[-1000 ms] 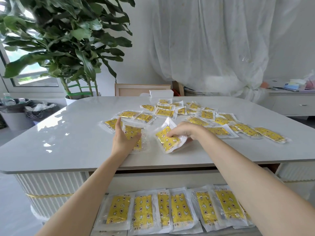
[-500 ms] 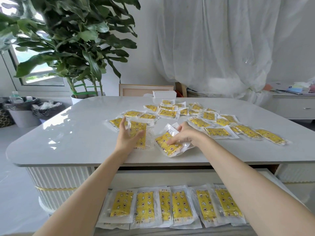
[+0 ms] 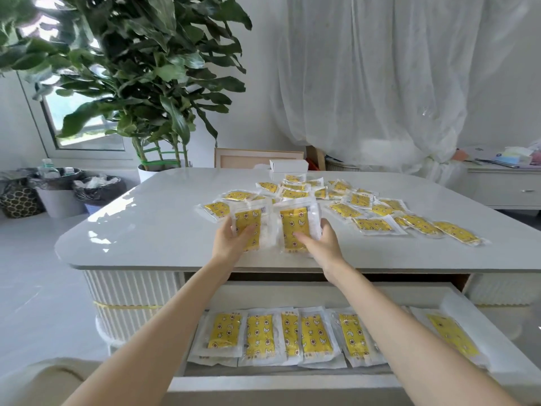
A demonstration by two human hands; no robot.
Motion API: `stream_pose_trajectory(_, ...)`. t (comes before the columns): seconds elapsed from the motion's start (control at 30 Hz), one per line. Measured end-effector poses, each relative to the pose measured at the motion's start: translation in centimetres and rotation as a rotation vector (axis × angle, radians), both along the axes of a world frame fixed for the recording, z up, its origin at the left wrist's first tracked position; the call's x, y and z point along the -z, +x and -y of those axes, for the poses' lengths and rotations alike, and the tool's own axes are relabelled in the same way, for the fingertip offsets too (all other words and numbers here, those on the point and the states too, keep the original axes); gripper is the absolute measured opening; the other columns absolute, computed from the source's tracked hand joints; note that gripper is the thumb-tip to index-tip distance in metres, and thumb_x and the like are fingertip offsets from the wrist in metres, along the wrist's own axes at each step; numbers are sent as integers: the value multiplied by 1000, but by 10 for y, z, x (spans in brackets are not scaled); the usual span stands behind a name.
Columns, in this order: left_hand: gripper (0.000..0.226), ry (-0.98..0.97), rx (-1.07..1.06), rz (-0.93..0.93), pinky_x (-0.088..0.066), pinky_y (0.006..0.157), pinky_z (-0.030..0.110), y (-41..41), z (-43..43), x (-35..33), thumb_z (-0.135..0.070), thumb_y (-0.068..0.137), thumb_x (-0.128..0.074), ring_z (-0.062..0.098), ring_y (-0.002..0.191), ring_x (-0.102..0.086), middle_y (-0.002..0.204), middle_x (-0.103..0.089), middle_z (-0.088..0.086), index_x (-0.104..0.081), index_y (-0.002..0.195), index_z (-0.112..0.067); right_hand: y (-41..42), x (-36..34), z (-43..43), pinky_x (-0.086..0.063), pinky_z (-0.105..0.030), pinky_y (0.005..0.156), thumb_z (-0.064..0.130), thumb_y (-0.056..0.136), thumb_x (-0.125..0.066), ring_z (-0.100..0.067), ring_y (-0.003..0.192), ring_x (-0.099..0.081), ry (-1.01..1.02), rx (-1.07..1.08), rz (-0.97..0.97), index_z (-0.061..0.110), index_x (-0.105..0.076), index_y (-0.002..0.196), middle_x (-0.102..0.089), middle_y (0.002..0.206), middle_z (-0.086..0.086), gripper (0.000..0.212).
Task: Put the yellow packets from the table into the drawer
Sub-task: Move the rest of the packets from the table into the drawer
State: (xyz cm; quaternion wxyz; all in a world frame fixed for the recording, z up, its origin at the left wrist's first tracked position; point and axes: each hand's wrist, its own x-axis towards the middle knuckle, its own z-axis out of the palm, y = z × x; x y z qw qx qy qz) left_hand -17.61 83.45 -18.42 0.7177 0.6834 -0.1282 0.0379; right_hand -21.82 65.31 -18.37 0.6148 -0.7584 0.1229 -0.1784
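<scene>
My left hand point(image 3: 231, 244) grips a yellow packet point(image 3: 248, 221) in clear wrap, raised upright above the table's near edge. Beside it, my right hand point(image 3: 320, 244) grips a second yellow packet point(image 3: 294, 227), also upright. Several more yellow packets point(image 3: 373, 224) lie scattered over the middle and right of the white table point(image 3: 152, 227). Below the tabletop the drawer point(image 3: 292, 383) stands pulled out, and a row of several yellow packets point(image 3: 260, 335) lies flat inside it. One further packet point(image 3: 452, 335) lies at the drawer's right end.
A large potted plant point(image 3: 140, 83) stands behind the table's left corner. Bins point(image 3: 58, 191) lined with bags sit on the floor at the left. A white box point(image 3: 288, 164) rests at the table's far edge. A side cabinet point(image 3: 503, 186) stands at the right.
Both hands have lifted their packets off the tabletop and turned them upright. The view has shifted, showing more of the open drawer.
</scene>
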Motion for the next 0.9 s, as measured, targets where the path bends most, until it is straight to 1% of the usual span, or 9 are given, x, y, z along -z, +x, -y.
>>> stream_pose_trajectory(0.1,25,20,24,23,-49,65,10,-14,-1,3,-10,94,-55,3,89,-61,102,-64,-10,-51,117,-19,-11,-2,-5,-42,-35,103,23,89,-67,-21,124,-53,-36,-24,-4,15,-42,138,-55,134,0,56)
stream_pose_trajectory(0.2,23,28,36,14,-50,60,8,-24,-6,-2,-13,94,-56,1,87,-62,98,-64,-13,-53,116,-19,-19,-8,-3,-46,-43,102,17,88,-68,-17,113,-60,17,-84,-34,17,-55,126,-65,119,2,40)
stream_pose_trajectory(0.33,19,159,124,-76,-56,84,37,-35,-21,-9,-21,89,-64,18,97,-68,107,-70,2,-60,108,-19,-38,-19,10,-39,-38,96,19,85,-70,-17,115,-56,33,-184,-160,18,-53,125,-63,121,3,43)
stream_pose_trajectory(0.4,20,218,178,-135,-54,90,45,-41,-32,-11,-23,87,-67,22,96,-69,108,-71,8,-64,106,-16,-51,-21,17,-39,-44,103,17,83,-71,-20,115,-58,58,-240,-233,22,-56,109,-66,114,1,31)
stream_pose_trajectory(0.47,30,295,285,-220,-50,96,48,-47,-45,-13,-25,82,-72,26,99,-68,108,-71,12,-65,107,-10,-63,-19,26,-39,-48,105,16,79,-74,-23,111,-62,60,-326,-328,20,-55,99,-70,106,-2,28)
stream_pose_trajectory(0.57,62,450,572,-412,-39,107,50,-50,-62,-8,-31,75,-78,36,111,-58,119,-63,21,-58,119,6,-75,-9,36,-44,-39,95,20,73,-78,-22,111,-61,-77,-475,-583,12,-55,109,-67,115,-4,44)
stream_pose_trajectory(0.63,56,590,683,-506,-39,106,47,-52,-67,2,-27,84,-70,33,110,-55,123,-59,24,-54,123,9,-82,-2,35,-47,-31,87,18,77,-75,-15,94,-66,-166,-564,-733,12,-61,103,-69,108,-2,30)
stream_pose_trajectory(0.77,29,689,661,-675,-54,91,35,-54,-67,29,-14,94,-56,20,91,-69,111,-68,12,-58,120,-1,-81,19,32,-55,-24,64,12,86,-66,-17,83,-67,-170,-569,-913,9,-65,94,-70,98,-6,8)
stream_pose_trajectory(0.9,39,780,354,-726,-52,94,44,-45,-69,64,-15,90,-62,26,96,-69,110,-69,14,-53,125,0,-74,37,25,-55,-26,56,7,90,-60,-18,75,-70,-147,-435,-929,5,-59,105,-71,96,-8,15)
